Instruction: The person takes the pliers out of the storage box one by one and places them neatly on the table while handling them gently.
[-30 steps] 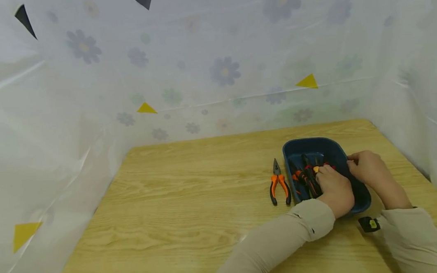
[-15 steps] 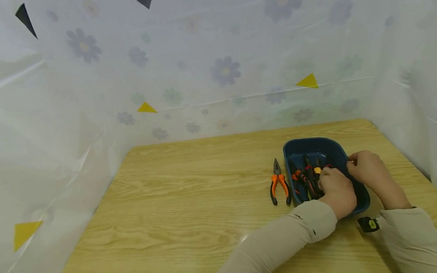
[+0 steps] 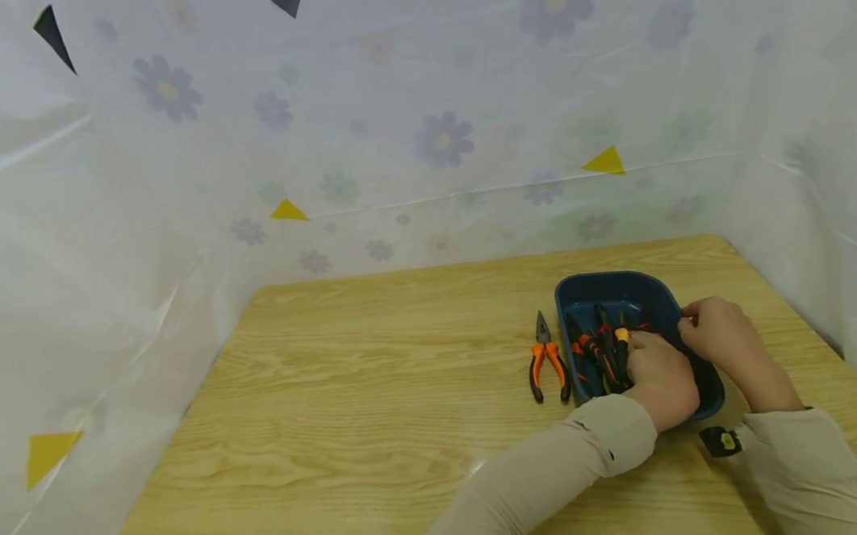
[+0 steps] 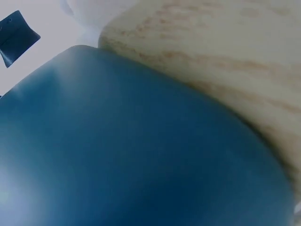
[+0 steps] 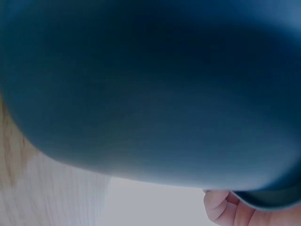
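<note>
A dark blue plastic bin (image 3: 622,283) stands on the right side of the table, with several hand tools in it. My left hand (image 3: 663,376) reaches into the bin, its fingers bent down beside a screwdriver with a black and yellow handle (image 3: 623,350). The fingertips are hidden, so what they hold cannot be seen. My right hand (image 3: 723,337) pinches the bin's right rim; its curled fingers (image 5: 235,212) also show in the right wrist view. Left of the bin lie orange and black needle-nose pliers (image 3: 544,354), tips pointing away. The blue bin wall (image 4: 141,136) fills much of the left wrist view.
Other black and orange handles (image 3: 599,357) lie along the bin's left side. A small black item with a yellow-green patch (image 3: 721,441) is by the right sleeve. Flowered plastic sheeting (image 3: 429,138) rises behind and beside the wooden table (image 3: 355,384).
My left hand has drawn slightly right and toward me inside the bin, uncovering more of the black and yellow screwdriver handle. The right hand keeps its hold on the rim; the pliers lie still.
</note>
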Tool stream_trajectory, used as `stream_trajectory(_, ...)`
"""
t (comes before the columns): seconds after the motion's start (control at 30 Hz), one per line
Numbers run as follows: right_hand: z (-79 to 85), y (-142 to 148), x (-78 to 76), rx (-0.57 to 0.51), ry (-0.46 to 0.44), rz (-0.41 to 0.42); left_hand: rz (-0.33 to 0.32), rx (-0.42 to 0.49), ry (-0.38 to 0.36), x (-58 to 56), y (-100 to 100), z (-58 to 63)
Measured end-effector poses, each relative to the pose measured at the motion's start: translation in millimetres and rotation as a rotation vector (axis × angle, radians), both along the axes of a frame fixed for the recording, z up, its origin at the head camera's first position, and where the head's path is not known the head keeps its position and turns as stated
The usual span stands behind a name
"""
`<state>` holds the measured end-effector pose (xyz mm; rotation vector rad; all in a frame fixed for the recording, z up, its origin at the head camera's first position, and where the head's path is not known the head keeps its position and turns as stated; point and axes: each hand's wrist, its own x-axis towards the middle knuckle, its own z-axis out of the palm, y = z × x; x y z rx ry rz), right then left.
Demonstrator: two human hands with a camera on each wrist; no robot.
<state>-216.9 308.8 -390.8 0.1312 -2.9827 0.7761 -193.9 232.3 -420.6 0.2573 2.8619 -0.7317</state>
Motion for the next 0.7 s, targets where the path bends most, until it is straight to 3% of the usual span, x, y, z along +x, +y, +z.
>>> stream_trajectory(0.3,1.3,0.2,0.8,0.007,0.011,-0.002,-0.057,0.1,0.04,4.7,-9.2,5.8)
stream_trajectory(0.6,-2.9,-1.0,2.4,-0.014,0.02,0.006,-0.066,0.144,-0.012,10.3,-14.0,11.6)
stream_trajectory(0.7,-3.1,-1.3,2.3,-0.02,0.023,0.011,-0.102,0.17,-0.031,9.4,-17.4,15.3)
